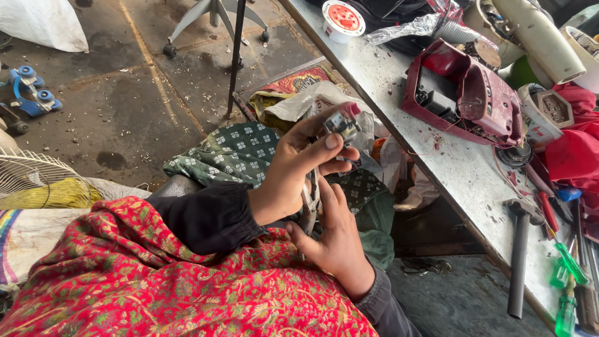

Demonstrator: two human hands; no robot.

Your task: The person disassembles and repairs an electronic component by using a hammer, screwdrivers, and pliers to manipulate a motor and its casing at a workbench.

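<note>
Red patterned cloth (187, 287) covers the lap at the near edge of the view, with dark sleeves emerging from under it. Right hand (334, 240) sits lowest, just above the cloth, fingers curled shut around the handles of a pair of pliers (310, 203); the tool's metal shows between the two hands, its tip hidden behind the left palm. Left hand (299, 165) crosses above the right hand and touches it near the wrist. Its thumb and fingertips pinch a small grey-and-black electrical part (341, 123) with a reddish end, held up in front of the body — above the lap, clear of the bench. Finer detail of the part cannot be told.

Behind the hands lies a green cloth with white squares (240, 150), and beyond it a crumpled pale bag (299, 103) on a patterned mat.

To the right runs a grey metal workbench (462, 175), scattered with small debris. At its near end rest a hammer (519, 256) with a dark handle overhanging the edge, and green-handled screwdrivers (569, 274) just beside it. Further along sits an opened dark-red appliance casing (480, 93) with wiring exposed — well apart from the hands. A round red-and-white tub (342, 19) stands at the far end of the bench, near a crumpled foil wrapper (405, 28).

On the concrete floor to the left: a white wire fan guard (31, 178), a blue roller skate (31, 90), and the base of a swivel chair (215, 15) furthest off.
</note>
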